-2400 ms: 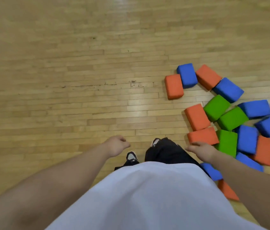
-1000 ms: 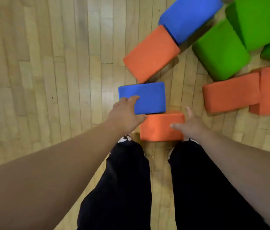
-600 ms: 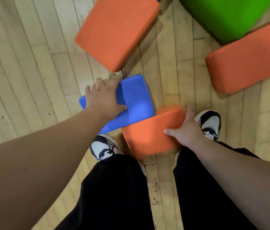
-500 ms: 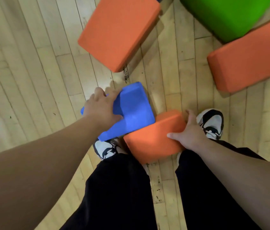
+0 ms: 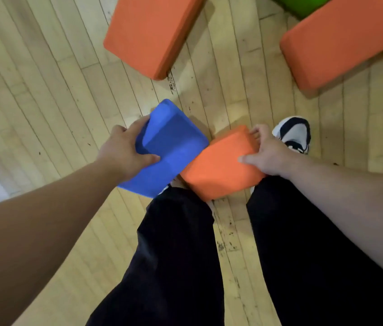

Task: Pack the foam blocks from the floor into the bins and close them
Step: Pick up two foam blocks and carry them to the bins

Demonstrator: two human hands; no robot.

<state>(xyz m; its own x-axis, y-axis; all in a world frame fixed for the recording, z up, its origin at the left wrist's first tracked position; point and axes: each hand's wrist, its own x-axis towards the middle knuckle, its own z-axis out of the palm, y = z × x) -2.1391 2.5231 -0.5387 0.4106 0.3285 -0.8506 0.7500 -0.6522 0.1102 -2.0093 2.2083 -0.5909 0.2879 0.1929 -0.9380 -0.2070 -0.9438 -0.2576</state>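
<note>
Gripping tilted blue block (image 5: 174, 149) in left hand (image 5: 124, 154), thumb on top, fingertips hidden past its far edge. Same clasp on orange block (image 5: 218, 165) in right hand (image 5: 268, 154), corners touching, low before the legs, almost wholly hiding left shoe (image 5: 165, 188). Ahead on floor (image 5: 44, 90), all cropped: left slab (image 5: 150, 31), right slab (image 5: 345, 38), green scrap (image 5: 301, 3).

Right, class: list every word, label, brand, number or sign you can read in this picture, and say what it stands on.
None: no text can be read anywhere.
The blue block, the near orange block, the two far orange blocks, the green block, the shoe, the black trousers and the wooden floor show no lettering.
</note>
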